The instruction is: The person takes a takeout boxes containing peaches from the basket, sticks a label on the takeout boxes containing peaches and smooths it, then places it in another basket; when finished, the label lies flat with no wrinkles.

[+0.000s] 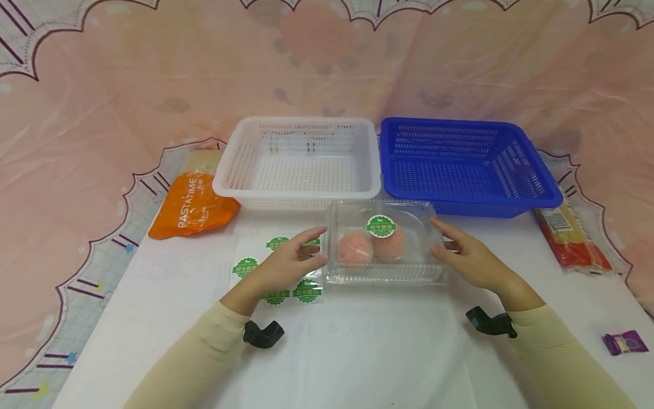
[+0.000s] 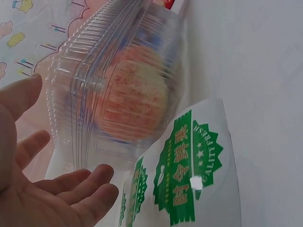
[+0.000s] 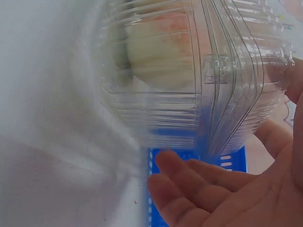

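A clear box (image 1: pixel 384 243) with two peaches (image 1: pixel 370 245) sits at the table's (image 1: pixel 357 352) centre, at 6 o'clock from the white basket (image 1: pixel 301 162). The left hand (image 1: pixel 288 264), at its 9 o'clock, and right hand (image 1: pixel 467 255), at 3 o'clock, are open-fingered, seemingly just short of touching it.

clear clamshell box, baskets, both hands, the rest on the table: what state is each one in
clear clamshell box: lid closed, green sticker on top, two peaches inside
left hand: open, beside the box's left end, contact unclear
right hand: open, at the box's right end
white basket: upright, nothing in it
blue basket: upright, nothing in it
sticker sheet: flat, under the left hand
orange pasta bag: lying flat
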`<state>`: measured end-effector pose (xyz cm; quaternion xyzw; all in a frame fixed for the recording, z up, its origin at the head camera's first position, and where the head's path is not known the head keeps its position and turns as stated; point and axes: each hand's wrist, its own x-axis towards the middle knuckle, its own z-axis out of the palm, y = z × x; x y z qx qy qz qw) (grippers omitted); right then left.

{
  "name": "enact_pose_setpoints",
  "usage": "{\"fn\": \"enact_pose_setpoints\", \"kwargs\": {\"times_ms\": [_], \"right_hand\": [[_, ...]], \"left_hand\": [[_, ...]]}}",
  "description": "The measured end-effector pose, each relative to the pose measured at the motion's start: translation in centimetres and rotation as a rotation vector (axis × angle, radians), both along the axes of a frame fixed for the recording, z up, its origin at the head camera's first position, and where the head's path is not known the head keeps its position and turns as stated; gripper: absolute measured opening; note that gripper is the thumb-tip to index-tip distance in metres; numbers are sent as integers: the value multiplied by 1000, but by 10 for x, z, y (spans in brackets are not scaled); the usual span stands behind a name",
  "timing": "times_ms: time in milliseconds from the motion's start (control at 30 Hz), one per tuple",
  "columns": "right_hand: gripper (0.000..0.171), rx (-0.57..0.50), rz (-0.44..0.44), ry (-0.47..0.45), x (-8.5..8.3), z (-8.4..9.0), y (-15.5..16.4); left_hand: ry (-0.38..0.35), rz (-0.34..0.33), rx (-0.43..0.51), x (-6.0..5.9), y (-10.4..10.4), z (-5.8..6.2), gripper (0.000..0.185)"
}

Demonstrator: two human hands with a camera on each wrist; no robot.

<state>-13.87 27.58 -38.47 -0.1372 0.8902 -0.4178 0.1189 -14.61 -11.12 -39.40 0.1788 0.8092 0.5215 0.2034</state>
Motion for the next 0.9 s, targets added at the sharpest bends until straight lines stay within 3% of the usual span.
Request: {"fn": "enact_pose_setpoints", "kwargs": {"times_ms": [533,900], "right_hand": [[73,-86,24,-89,-2,-1,1],[68,-73,17,-81,-2,0,0]], "left_hand": [[9,-7,-27,-3,8,1,69],[-17,-27,-8,-6,10,0,70]]}}
